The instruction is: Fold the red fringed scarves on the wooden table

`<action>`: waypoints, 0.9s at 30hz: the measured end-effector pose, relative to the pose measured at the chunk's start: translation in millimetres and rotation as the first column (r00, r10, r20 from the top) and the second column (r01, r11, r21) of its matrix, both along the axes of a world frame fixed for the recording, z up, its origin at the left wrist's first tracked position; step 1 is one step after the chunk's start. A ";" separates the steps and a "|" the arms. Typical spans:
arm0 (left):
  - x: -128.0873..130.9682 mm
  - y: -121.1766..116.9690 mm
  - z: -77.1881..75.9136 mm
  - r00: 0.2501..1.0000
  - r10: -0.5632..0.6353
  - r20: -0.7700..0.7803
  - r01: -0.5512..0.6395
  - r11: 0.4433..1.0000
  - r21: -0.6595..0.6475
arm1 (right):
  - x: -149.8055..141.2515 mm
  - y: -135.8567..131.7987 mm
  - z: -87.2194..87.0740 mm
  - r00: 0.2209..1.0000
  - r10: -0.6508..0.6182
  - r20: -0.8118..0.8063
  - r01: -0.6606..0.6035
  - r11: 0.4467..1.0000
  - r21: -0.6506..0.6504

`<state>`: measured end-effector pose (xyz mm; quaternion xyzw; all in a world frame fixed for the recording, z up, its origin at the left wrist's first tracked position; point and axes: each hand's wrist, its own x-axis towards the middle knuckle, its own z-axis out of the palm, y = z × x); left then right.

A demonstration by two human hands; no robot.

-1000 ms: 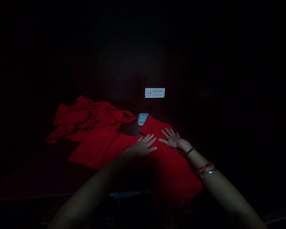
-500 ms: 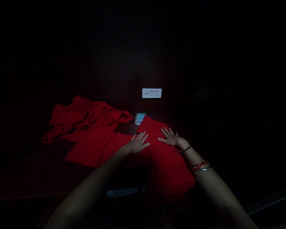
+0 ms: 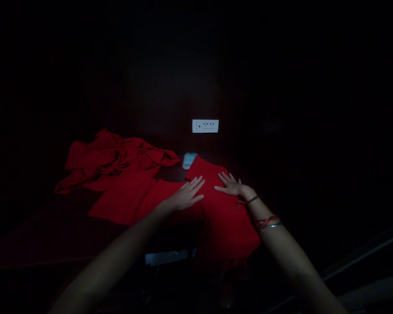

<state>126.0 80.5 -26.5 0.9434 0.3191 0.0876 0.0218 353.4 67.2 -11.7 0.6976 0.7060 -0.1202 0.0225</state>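
A red fringed scarf (image 3: 224,222) lies spread over the dark table, and its fringed end hangs past the front edge. My left hand (image 3: 186,195) rests flat on the red cloth with its fingers stretched out and a ring on one finger. On the right part of the scarf lies my right hand (image 3: 229,185), palm down, fingers spread. Another flat stretch of red cloth (image 3: 121,203) extends to the left; whether it is the same piece I cannot tell. Behind it sits a crumpled heap of red cloth (image 3: 118,155).
A phone-like object (image 3: 189,161), its screen blurred out, lies at the back, partly under the scarf's corner. A white socket plate (image 3: 205,126) is on the dark wall behind. Below the table edge something pale (image 3: 165,257) shows. Most surroundings are too dark to make out.
The whole view has shifted, so the scene sits a little further left. My left hand has slid slightly over the cloth; the right stays flat on the scarf.
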 end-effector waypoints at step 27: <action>-1.1 2.7 1.2 0.990 -0.136 0.031 0.137 0.988 -0.064 | -32.9 -118.7 12.1 0.992 0.116 0.058 -0.129 0.927 0.353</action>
